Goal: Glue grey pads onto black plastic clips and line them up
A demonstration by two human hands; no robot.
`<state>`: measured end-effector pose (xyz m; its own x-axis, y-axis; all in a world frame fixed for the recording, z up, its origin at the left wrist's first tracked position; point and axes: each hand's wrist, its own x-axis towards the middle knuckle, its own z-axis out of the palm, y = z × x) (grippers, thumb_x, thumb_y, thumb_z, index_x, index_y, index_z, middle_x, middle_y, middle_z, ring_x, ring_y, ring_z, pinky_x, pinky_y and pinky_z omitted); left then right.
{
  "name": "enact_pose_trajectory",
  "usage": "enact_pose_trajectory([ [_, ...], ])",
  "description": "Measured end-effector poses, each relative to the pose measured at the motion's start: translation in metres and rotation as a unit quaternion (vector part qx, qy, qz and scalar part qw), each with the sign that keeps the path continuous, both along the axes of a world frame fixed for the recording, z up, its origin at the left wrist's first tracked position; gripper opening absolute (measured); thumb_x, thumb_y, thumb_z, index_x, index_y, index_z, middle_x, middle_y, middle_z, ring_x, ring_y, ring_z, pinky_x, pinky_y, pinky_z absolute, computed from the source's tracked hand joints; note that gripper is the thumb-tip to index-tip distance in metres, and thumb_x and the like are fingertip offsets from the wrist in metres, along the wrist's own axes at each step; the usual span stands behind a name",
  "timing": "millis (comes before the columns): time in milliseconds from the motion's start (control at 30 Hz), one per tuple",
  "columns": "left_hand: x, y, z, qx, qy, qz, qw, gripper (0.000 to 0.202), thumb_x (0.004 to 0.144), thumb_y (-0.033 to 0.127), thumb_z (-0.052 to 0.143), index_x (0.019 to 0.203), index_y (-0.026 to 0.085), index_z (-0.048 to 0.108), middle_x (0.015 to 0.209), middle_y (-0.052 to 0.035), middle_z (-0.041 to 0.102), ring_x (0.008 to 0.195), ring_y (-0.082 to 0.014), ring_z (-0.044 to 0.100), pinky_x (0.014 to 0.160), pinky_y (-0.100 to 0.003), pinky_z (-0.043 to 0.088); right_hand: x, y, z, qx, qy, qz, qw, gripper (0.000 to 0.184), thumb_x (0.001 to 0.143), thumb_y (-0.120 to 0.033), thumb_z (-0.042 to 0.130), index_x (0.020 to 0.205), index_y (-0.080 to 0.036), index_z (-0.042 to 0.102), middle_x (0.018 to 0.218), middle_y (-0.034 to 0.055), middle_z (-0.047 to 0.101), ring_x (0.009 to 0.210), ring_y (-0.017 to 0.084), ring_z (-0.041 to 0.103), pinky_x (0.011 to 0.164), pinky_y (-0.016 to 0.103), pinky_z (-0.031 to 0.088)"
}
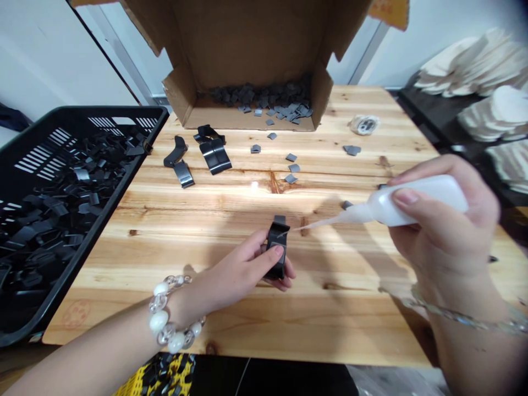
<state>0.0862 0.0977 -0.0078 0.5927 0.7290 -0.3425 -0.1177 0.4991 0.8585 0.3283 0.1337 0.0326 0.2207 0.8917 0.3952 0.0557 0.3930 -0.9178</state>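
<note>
My left hand [251,261] is closed around a glossy black bent plastic piece [277,236], thumb pressed on its front, above the wooden table. In my right hand [445,231] is a white squeeze bottle [424,201], lying sideways with its long thin nozzle pointing left. The nozzle's tip reaches the upper part of the black piece; whether it touches is too fine to tell. Farther back lie more black curved pieces [215,155] at the left and several small grey squares [291,179] near the middle.
An open cardboard box [251,119] on its side holds many small grey squares. A black plastic crate [136,165] full of black pieces stands left of the wooden table [165,220]. A roll of clear tape [364,125] lies back right; stacked pale pieces [490,118] stand beyond.
</note>
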Motion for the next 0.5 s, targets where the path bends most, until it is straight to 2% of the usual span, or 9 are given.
enact_pose_trajectory([
  [200,-0.001,-0.001,-0.002,0.011,0.004,-0.006,1.0,0.022,0.093,0.041,0.052,0.095,0.018,0.051,0.088,-0.004,0.066,0.078,-0.0132,0.066,0.073,-0.028,0.058,0.0,0.002,0.0,0.007,0.016,-0.003,1.0,0.012,0.064,-0.016,0.073,0.07,-0.02,0.063,0.059,0.0002,0.052,0.045,0.01,0.041,0.035,0.023,0.025],
  [300,0.0,-0.001,-0.002,0.006,0.007,-0.004,1.0,0.022,0.093,0.04,0.051,0.095,0.017,0.05,0.087,-0.0035,0.065,0.077,-0.0127,0.066,0.074,-0.028,0.058,0.001,0.007,0.0,0.011,0.054,0.024,0.998,0.008,0.067,-0.016,0.07,0.071,-0.017,0.063,0.055,-0.0017,0.048,0.04,0.008,0.035,0.033,0.022,0.021],
  [400,0.001,0.0,-0.001,0.004,0.008,-0.002,1.0,0.023,0.094,0.039,0.051,0.094,0.016,0.049,0.087,-0.0033,0.065,0.077,-0.0119,0.066,0.074,-0.028,0.057,0.003,0.011,0.0,-0.032,0.095,0.068,0.993,0.007,0.077,-0.024,0.065,0.075,-0.017,0.062,0.05,-0.0036,0.043,0.038,0.007,0.032,0.034,0.021,0.023],
  [500,0.001,0.0,0.001,0.01,0.005,0.0,1.0,0.022,0.094,0.038,0.051,0.094,0.016,0.048,0.086,-0.0031,0.064,0.075,-0.0116,0.066,0.074,-0.028,0.057,0.006,0.014,-0.002,-0.077,0.103,0.088,0.988,0.021,0.085,-0.037,0.061,0.077,-0.017,0.063,0.052,-0.0016,0.047,0.041,0.009,0.038,0.035,0.021,0.028],
])
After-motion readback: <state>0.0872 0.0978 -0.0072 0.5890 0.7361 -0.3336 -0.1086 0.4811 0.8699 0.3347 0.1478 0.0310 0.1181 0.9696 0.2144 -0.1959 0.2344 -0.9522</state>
